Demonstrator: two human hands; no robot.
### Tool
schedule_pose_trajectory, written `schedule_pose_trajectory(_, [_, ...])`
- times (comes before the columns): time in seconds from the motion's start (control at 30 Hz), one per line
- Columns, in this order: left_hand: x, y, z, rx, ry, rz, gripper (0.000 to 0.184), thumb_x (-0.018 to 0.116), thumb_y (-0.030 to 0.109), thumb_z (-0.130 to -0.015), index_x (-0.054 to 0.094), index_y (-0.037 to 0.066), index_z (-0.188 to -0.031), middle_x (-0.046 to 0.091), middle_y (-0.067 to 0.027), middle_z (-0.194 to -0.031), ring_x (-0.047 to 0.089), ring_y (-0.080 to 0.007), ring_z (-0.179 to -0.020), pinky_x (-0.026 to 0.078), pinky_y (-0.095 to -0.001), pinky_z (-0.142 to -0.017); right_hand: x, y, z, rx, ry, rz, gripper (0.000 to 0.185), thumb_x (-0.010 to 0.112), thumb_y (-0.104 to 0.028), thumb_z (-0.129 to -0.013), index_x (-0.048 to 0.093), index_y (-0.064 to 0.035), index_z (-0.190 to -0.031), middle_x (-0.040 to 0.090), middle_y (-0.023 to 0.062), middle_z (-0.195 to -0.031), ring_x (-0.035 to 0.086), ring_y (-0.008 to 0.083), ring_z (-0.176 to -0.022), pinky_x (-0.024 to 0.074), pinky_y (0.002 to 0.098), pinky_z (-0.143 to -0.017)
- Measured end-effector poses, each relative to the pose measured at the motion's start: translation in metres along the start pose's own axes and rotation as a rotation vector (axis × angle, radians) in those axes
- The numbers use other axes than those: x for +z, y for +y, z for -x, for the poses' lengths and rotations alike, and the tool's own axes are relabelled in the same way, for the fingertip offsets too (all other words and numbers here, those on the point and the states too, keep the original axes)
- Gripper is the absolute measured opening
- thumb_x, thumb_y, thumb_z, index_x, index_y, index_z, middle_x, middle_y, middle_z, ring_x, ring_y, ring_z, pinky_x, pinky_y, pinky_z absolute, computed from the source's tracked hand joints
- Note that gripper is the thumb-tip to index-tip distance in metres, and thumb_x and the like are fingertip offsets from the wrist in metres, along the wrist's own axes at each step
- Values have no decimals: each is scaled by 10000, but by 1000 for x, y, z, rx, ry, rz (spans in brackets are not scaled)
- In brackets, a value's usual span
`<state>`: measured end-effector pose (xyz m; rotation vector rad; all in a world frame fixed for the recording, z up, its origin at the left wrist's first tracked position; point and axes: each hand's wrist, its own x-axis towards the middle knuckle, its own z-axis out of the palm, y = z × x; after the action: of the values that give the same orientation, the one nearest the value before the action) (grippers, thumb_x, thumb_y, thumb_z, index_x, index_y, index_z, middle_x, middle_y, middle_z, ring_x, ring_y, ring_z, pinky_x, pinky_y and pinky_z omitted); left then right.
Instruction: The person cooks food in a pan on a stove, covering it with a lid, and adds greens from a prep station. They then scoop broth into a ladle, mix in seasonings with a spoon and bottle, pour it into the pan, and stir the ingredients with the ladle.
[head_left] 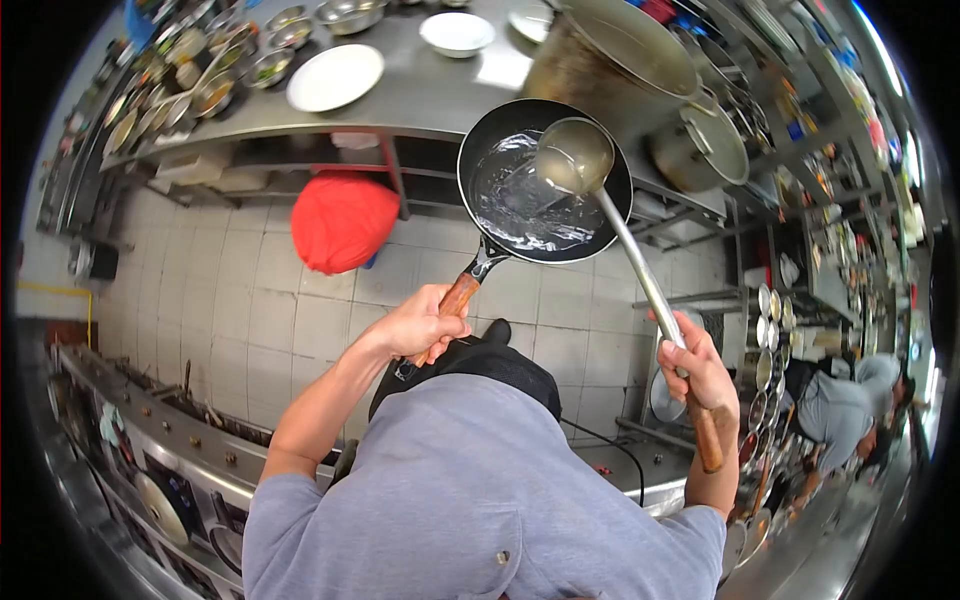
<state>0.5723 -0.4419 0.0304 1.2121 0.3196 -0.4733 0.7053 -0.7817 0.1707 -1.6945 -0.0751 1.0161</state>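
Observation:
My left hand (425, 322) is closed round the wooden handle of a black frying pan (478, 215). Clear liquid (520, 205) ripples in the pan, which I hold out over the floor beside the steel counter. My right hand (695, 365) grips the long handle of a metal ladle (632, 250), with the wooden end sticking out below the fist. The bowl of the ladle lies over the right part of the pan and has some liquid in it. Whether it touches the pan is hard to tell.
A steel counter (420, 105) holds a large pot (600, 75), a white oval plate (336, 77), a white bowl (457, 34) and several ingredient bowls. Below stands a red-covered bin (345, 220). A lidded pot (700, 150) is at right. Another person (835, 410) works far right; stoves (190, 450) are lower left.

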Motion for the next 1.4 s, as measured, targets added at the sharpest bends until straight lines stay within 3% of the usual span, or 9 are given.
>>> schedule_pose_trajectory(0.23, [-77,-24,97,110,231,129,183,611,11,-825,438,49,-870,472,12,-603,464,-57,-390,421,-239,-336,117,-8,-69,-283,-13,289,468,557,-69,-928,418,-33,-1374,421,-65,-627,345,21,-422,277,206,-391])
schedule_pose_trajectory(0.4, [-122,-38,156,178,441,235,192,614,16,-826,430,50,-872,467,21,-583,467,-56,-389,423,-239,-337,191,-2,-151,-503,-26,472,199,645,-78,-883,539,-19,-1040,392,-77,-634,352,26,-567,306,217,-507])
schedule_pose_trajectory(0.53, [-158,-58,195,240,607,354,201,621,34,-834,426,60,-878,463,23,-565,473,-63,-386,420,-239,-334,267,9,-238,-661,-128,661,231,638,-113,-881,426,-48,-818,372,0,-558,343,77,-529,304,273,-471])
schedule_pose_trajectory(0.7, [-206,-65,258,270,746,481,202,624,70,-850,423,78,-873,459,4,-548,478,-81,-382,375,-243,-319,384,3,-330,-793,-400,874,208,608,-74,-875,406,-43,-836,370,64,-559,361,136,-521,344,321,-477])
schedule_pose_trajectory(0.83, [-254,-78,301,340,944,518,201,625,78,-843,427,77,-880,461,-2,-543,472,-85,-376,359,-254,-312,493,-32,-364,-741,-581,792,181,602,-70,-890,437,-54,-817,336,-14,-610,308,79,-581,288,277,-505])
schedule_pose_trajectory(1.07, [-322,-82,379,514,1219,701,194,621,51,-821,436,58,-879,466,-1,-560,463,-72,-378,399,-248,-341,686,-77,-427,-1037,-889,715,228,603,-66,-912,411,-50,-791,290,-24,-591,286,66,-552,262,271,-471])
schedule_pose_trajectory(1.17, [-344,-87,411,539,1319,796,204,637,54,-824,440,60,-875,466,-1,-558,466,-76,-377,405,-247,-344,777,-81,-445,-828,-1064,662,231,596,-58,-917,407,-53,-784,312,-23,-585,293,62,-549,273,260,-471])
schedule_pose_trajectory(1.3, [-376,-100,465,565,1436,856,205,640,58,-831,437,68,-853,468,-2,-559,469,-76,-377,406,-250,-345,912,-87,-438,-969,-1248,829,211,573,-49,-920,405,-51,-794,306,-21,-564,300,74,-549,276,281,-467])
schedule_pose_trajectory(1.4, [-401,-112,513,587,1534,851,185,603,40,-831,426,52,-887,465,0,-576,475,-75,-394,416,-258,-335,995,-61,-438,-887,-1377,794,183,567,-38,-920,418,-58,-816,316,-47,-634,301,65,-584,273,247,-506])
